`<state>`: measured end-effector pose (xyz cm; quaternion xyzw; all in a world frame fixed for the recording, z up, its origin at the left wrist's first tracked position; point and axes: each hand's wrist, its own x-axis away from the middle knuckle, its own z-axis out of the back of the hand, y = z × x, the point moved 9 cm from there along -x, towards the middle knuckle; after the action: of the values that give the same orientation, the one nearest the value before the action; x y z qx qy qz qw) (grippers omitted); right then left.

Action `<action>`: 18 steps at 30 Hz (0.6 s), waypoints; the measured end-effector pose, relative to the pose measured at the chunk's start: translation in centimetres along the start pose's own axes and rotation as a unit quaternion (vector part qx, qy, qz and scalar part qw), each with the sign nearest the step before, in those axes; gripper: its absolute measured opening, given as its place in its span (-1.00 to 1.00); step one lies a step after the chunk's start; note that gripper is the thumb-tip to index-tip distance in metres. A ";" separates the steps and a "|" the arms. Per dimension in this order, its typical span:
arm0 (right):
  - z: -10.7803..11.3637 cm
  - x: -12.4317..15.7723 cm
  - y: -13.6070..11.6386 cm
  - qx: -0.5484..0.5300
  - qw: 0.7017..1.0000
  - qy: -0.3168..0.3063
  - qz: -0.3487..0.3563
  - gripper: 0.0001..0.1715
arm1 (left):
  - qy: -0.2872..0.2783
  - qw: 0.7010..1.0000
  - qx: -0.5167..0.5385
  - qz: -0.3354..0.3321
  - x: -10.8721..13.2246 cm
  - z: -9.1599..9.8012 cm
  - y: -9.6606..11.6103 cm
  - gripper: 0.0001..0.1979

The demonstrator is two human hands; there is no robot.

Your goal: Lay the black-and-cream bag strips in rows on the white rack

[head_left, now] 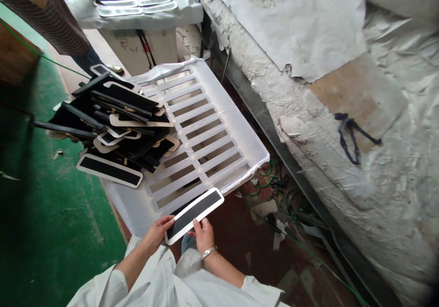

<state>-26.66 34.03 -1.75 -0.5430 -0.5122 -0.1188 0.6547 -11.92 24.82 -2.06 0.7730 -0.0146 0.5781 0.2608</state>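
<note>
Between my two hands is a long black panel with a pale rounded border, tilted up to the right above the near edge of a slatted frame covered in white sheeting. My left hand pinches the panel's left end. Along its lower edge my right hand grips it, thumb on top. A heap of black pieces with pale borders, some with gold-coloured zip pulls, is piled on the frame's left side. One similar panel lies at the heap's near edge. The fingers beneath the held panel are hidden.
A table at the back bears rows of similar strips, with another person beside it. A long bench under crumpled sheeting runs along the right, with a dark strap on it. Green cables and scraps litter the floor.
</note>
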 end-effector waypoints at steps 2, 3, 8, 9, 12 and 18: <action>-1.3 -0.4 0.8 -0.012 1.000 -0.005 -0.015 -0.64 | -0.017 1.000 0.002 0.019 0.2 1.0 0.4 -0.40; -1.7 -0.8 1.3 -0.019 1.000 -0.003 -0.024 -0.65 | -0.036 0.999 -0.008 0.040 0.4 1.3 0.4 -0.38; -1.2 -2.2 3.0 -0.036 0.996 0.020 -0.076 -0.76 | -0.064 0.989 -0.087 0.099 -0.8 2.2 -0.4 -0.24; -0.7 -2.2 3.1 -0.027 0.995 0.013 -0.091 -0.76 | -0.046 0.990 -0.101 0.088 -1.6 2.4 -0.5 -0.27; 1.2 -2.7 2.1 0.024 0.992 -0.006 -0.123 -0.70 | 0.034 0.988 -0.145 0.039 -3.5 3.5 -0.1 -0.45; 6.3 -7.8 -6.0 0.140 0.989 0.051 0.002 -0.49 | -0.012 0.996 -0.040 0.084 -3.0 3.2 -0.4 -0.55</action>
<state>-37.81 33.83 -5.17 -0.4400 -0.4892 -0.0723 0.7496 -9.91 22.96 -5.54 0.7651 -0.1052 0.5875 0.2418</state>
